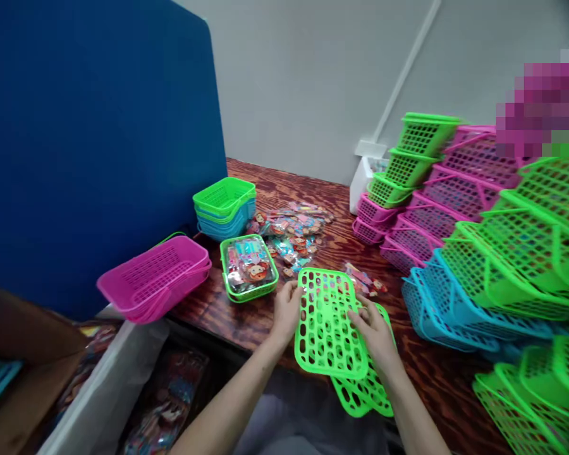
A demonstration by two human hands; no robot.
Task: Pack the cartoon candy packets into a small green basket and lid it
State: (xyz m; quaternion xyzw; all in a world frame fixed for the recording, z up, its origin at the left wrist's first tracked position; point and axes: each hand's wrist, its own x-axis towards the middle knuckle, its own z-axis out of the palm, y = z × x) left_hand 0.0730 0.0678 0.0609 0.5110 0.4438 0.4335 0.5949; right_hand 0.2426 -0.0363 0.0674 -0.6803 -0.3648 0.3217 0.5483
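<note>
We grip a green lid (pixel 332 363) near our lap, over the front of the table (pixel 218 316): our left hand (pixel 287 309) pinches its left edge, and our right hand (pixel 372 325) has its fingers bent around the right edge. More green lids (pixel 353 399) lie askew beneath it; whether our right hand grips those too, we cannot tell. Handling it well probably means holding opposite edges, peeling it off level rather than twisting it, since thin plastic could bend and the holes might catch on those below. A light pinch at the rim should be enough. The table is dark, streaked wood, with bagged packs (pixel 296 234) scattered across its middle. A filled basket (pixel 250 268) sits ahead to our left, near a pink basket (pixel 154 278) at the edge. Stacked baskets (pixel 469 174) crowd our right. A pale wall (pixel 303 82) stands behind, a blue panel (pixel 99 126) closes off the left, and an open carton (pixel 52 385) sits low beside us.
</note>
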